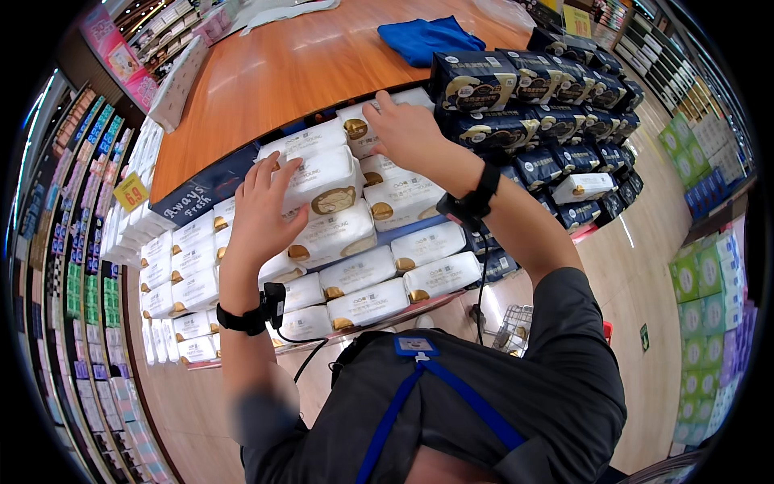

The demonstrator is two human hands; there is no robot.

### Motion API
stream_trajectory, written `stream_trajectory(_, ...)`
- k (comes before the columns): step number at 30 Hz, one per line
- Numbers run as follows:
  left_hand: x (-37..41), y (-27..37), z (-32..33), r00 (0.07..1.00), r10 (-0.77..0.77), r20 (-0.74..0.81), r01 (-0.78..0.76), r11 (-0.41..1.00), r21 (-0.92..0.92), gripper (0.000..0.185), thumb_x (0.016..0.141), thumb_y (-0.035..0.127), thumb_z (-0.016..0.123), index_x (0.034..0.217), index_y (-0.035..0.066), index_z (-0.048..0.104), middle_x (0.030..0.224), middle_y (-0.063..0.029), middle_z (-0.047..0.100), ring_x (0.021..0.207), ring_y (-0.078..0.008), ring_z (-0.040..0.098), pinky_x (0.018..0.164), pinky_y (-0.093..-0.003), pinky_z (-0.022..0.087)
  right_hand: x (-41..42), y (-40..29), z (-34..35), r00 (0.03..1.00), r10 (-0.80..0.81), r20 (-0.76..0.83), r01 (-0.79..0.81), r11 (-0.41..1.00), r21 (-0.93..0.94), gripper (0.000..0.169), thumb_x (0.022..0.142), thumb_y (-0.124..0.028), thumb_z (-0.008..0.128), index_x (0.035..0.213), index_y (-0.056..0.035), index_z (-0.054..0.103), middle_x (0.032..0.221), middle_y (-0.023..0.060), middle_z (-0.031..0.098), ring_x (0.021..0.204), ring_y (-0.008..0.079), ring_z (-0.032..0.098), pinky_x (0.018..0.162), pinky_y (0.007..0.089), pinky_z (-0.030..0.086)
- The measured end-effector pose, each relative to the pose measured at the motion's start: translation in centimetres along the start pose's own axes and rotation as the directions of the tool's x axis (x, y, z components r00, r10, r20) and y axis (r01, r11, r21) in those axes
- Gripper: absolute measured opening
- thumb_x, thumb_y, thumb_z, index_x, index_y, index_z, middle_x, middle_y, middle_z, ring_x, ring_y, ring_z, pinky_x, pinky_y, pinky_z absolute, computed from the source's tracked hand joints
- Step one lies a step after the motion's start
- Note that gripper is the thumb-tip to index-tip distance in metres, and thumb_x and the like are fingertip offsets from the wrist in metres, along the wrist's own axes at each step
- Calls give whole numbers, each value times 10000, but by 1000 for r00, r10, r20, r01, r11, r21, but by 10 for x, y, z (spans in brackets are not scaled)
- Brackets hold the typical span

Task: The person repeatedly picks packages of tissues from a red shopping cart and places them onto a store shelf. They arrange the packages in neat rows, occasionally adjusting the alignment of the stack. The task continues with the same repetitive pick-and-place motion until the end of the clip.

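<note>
My left hand (266, 209), fingers apart, is at the left end of an upper white tissue pack (323, 178). Whether its fingertips press on the plastic cannot be told. Behind that pack is another white tissue pack (308, 139), partly covered by my left fingers. My right hand (402, 130) reaches over a white tissue pack (360, 130) in the back row, with bent fingers over its top and the thumb by its front. Below both hands are stacked rows of white packs with gold patches, among them a lower tissue pack (332, 233).
A wooden display top (284, 66) lies behind the stack, with a blue cloth (429, 39) on it. Dark blue tissue packs (478, 81) are piled at right. Shelves (78, 242) line the left side. A wire basket (514, 327) is on the floor. Cables hang from both wrists.
</note>
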State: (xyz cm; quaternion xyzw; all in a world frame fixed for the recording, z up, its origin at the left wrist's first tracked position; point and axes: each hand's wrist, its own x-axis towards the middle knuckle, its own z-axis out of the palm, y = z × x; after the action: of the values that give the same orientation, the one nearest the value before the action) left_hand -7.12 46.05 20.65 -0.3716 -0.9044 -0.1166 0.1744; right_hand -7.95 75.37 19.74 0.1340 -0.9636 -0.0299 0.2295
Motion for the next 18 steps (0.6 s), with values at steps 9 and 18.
stream_trajectory(9, -24, -22, 7, 986, -164, -41, 159, 982, -104, 848, 781, 217, 845, 1492, 74, 404, 1445, -250, 482, 1317, -401, 482, 1021, -442, 468, 9, -21, 0, 994, -95, -59, 102, 986, 130, 369, 824, -268, 773, 1091, -92, 588, 939, 91, 643, 878, 307, 690, 665, 427, 546)
stream_trajectory(18, -18, -6, -3, 932, -354, 77, 360, 880, -309, 860, 794, 209, 845, 1495, 52, 373, 1254, -244, 635, 1122, -363, 651, 935, -412, 525, 26, -26, 10, 994, -58, -93, 63, 996, 62, 264, 859, -221, 727, 1024, -84, 572, 852, 102, 668, 816, 309, 696, 631, 438, 535)
